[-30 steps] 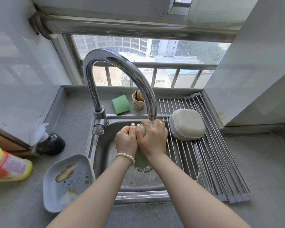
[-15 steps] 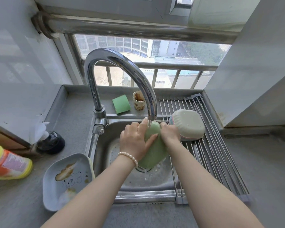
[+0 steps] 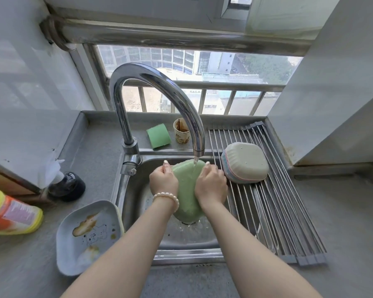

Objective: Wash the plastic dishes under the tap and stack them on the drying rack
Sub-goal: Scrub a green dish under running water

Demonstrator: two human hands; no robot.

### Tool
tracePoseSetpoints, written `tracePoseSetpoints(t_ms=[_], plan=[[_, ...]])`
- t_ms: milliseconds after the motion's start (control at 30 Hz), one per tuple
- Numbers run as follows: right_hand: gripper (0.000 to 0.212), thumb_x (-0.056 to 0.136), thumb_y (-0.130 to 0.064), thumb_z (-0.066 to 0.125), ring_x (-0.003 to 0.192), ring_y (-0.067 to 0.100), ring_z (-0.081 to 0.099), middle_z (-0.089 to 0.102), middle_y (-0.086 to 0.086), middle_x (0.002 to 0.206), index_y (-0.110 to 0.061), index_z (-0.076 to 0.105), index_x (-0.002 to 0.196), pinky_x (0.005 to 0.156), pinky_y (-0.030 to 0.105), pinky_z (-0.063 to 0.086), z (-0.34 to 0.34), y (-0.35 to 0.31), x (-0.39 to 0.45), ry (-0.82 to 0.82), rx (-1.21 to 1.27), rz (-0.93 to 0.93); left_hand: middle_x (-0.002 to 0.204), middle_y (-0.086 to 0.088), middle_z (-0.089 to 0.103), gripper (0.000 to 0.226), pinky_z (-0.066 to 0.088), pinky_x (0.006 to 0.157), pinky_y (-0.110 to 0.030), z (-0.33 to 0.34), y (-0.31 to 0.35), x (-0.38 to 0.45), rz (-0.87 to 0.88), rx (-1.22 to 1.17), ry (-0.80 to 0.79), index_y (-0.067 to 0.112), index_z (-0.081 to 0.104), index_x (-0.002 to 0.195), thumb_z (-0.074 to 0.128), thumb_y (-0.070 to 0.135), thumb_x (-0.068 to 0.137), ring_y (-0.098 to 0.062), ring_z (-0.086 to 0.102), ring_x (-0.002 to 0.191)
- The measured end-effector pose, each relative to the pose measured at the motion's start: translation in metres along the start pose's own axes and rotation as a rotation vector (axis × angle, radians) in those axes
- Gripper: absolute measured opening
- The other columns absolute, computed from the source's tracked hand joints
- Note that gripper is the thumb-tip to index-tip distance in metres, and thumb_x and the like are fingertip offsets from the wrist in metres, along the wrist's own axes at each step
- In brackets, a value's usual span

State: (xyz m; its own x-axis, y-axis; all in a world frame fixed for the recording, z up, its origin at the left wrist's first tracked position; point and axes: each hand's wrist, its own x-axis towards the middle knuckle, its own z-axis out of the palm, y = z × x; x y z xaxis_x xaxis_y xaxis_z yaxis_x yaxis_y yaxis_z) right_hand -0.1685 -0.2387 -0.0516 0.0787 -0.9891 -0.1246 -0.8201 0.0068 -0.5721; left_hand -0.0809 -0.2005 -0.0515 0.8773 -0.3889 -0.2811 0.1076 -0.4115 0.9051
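Note:
A green plastic dish [image 3: 187, 190] stands on edge in the steel sink [image 3: 138, 190], its back toward me, with water from the curved tap [image 3: 159, 91] running down it. My left hand [image 3: 163, 183] grips its left rim and my right hand [image 3: 210, 188] grips its right rim. A stack of washed dishes [image 3: 244, 162], beige one on top, lies upside down on the roll-up drying rack [image 3: 278, 211] to the right. A dirty pale-blue dish [image 3: 88, 235] with brown stains sits on the counter left of the sink.
Behind the sink are a green sponge [image 3: 158, 136] and a stained paper cup [image 3: 181, 131]. At far left a yellow and orange bottle [image 3: 11, 214] lies on the counter beside a black dispenser [image 3: 66, 186]. A wall corner stands right of the rack.
The green dish has turned from edge-on between my clasped hands to broad side facing me, and my hands have spread apart to its two rims. The water stream now hits its upper edge.

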Motion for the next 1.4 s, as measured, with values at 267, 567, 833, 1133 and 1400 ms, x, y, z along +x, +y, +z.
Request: tracePoseSetpoints(t_ms=[267,567,833,1133,1400], plan=[[0.071,0.088,-0.058,0.028,0.128,0.045,0.041,0.041,0.029,0.14,-0.013,0.042,0.141,0.102,0.058,0.035,0.025,0.004,-0.03,0.08,-0.257,-0.402,0.046,-0.002,0.029,0.053,0.025,0.048,-0.031,-0.007,0.006,0.005,-0.035,-0.014,-0.033,0.012,0.031,0.048,0.051,0.019,0.096,-0.017,0.026,0.047],[0.045,0.098,-0.041,0.035,0.095,0.034,0.059,0.066,0.017,0.096,-0.009,0.066,0.087,0.068,0.034,0.035,-0.01,0.002,0.008,-0.319,-0.056,-0.288,0.075,-0.006,0.063,0.052,0.043,0.078,-0.034,-0.011,0.019,0.008,0.168,0.279,-0.356,0.005,0.07,0.073,0.043,0.043,0.097,-0.028,0.06,0.084],[0.041,0.08,-0.037,0.058,0.091,0.033,0.066,0.07,0.016,0.093,0.0,0.071,0.092,0.083,0.04,0.054,-0.01,0.013,0.034,-0.337,0.442,0.364,0.11,-0.005,0.063,0.079,0.047,0.079,-0.037,-0.005,-0.004,-0.012,0.887,0.889,-0.266,0.02,0.054,0.13,0.016,0.07,0.081,-0.027,0.057,0.098],[0.015,0.077,-0.02,0.062,0.07,0.029,0.065,0.07,0.014,0.088,-0.007,0.068,0.082,0.069,0.046,0.058,0.006,0.043,0.033,-0.311,0.905,0.689,0.098,-0.007,0.068,0.031,0.043,0.078,-0.028,0.001,-0.006,-0.014,0.138,0.096,-0.203,0.015,0.069,0.103,0.047,0.035,0.097,-0.025,0.061,0.095],[0.061,0.099,-0.042,0.032,0.062,0.029,0.052,0.05,0.003,0.053,-0.012,0.048,0.048,0.058,0.031,0.027,-0.025,0.02,-0.001,0.073,0.248,-0.028,0.096,-0.01,0.067,0.05,0.05,0.087,-0.042,-0.003,-0.007,0.015,-0.607,-0.081,-0.462,0.005,0.068,0.102,0.067,0.046,0.072,-0.026,0.063,0.091]])
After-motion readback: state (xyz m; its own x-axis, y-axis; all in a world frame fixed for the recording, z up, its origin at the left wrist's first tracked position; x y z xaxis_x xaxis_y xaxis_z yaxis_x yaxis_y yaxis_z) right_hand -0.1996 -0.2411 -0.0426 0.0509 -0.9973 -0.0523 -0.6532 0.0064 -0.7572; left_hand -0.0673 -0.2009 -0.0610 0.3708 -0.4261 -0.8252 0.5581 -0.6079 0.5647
